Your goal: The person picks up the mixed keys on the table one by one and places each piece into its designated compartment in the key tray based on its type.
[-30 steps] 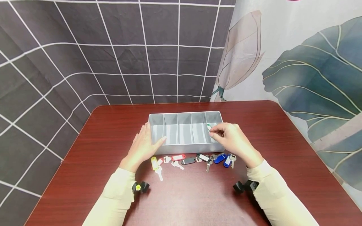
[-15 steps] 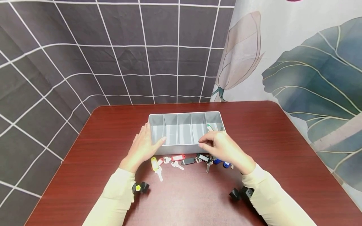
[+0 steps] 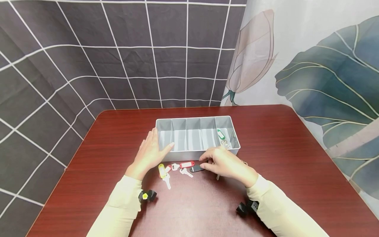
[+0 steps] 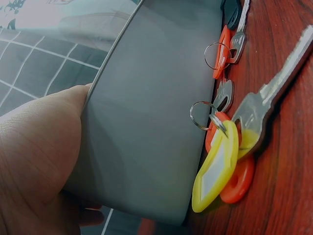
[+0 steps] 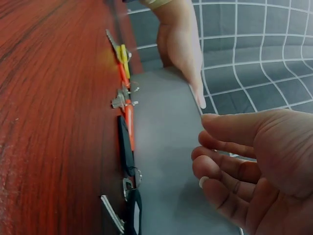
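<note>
My left hand [image 3: 149, 151] rests along the left end of a grey divided box [image 3: 185, 155], fingers straight and thumb over its front rim. In the rightmost compartment lies a green key tag [image 3: 220, 134] with its key. My right hand [image 3: 225, 164] hovers low at the front wall, its fingers loosely bent and nothing between them in the right wrist view. Its fingertips are right by a black key tag [image 3: 196, 169]. Another black tag [image 5: 133, 210] shows below it in the right wrist view. The blue tags are hidden under my right hand.
Along the box's front lie a red key tag [image 3: 187, 164], a second red tag [image 3: 168, 168] and a yellow tag [image 3: 161, 171] with a key. The dark red table [image 3: 189, 210] extends toward me. A grid-patterned curtain [image 3: 165, 65] hangs behind.
My right hand has left the rightmost compartment and moved left and toward me, down over the row of key tags. The green tag is now uncovered there. My left hand has stayed put.
</note>
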`<state>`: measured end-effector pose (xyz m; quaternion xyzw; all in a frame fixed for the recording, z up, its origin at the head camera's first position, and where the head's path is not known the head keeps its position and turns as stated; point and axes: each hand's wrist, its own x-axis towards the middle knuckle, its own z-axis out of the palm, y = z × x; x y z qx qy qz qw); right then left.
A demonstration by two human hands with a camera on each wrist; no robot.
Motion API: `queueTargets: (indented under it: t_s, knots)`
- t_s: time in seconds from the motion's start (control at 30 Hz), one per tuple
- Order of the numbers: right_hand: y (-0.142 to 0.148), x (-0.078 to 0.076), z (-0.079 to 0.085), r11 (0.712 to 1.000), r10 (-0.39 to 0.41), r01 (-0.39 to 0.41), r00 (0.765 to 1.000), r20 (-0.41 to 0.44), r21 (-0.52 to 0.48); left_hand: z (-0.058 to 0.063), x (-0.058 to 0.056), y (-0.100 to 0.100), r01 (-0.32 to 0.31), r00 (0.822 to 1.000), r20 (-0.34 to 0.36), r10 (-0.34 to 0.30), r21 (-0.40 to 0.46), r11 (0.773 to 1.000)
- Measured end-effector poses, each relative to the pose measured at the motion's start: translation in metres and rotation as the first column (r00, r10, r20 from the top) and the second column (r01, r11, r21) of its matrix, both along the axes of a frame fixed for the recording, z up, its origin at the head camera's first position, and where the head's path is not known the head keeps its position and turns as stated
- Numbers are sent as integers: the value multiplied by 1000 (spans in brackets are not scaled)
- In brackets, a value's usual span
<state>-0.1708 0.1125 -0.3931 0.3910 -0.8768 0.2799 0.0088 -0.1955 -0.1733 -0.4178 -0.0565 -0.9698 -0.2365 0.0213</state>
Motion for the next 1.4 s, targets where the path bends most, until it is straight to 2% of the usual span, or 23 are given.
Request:
queueTargets:
  t_s: [0.33, 1.0, 1.4]
  knots:
    - [-3, 1, -9, 994, 9, -13, 999, 32, 108, 0, 0, 0, 5, 1000, -6, -5, -4, 1000]
    - [-8, 1, -22, 979, -7, 12, 1000, -22, 203, 1, -1, -1, 5, 1000, -3, -5, 12, 1000]
    - [-8, 4, -28, 959, -9, 22, 999, -46, 281, 0, 0, 0, 7, 1000, -3, -7, 22, 1000]
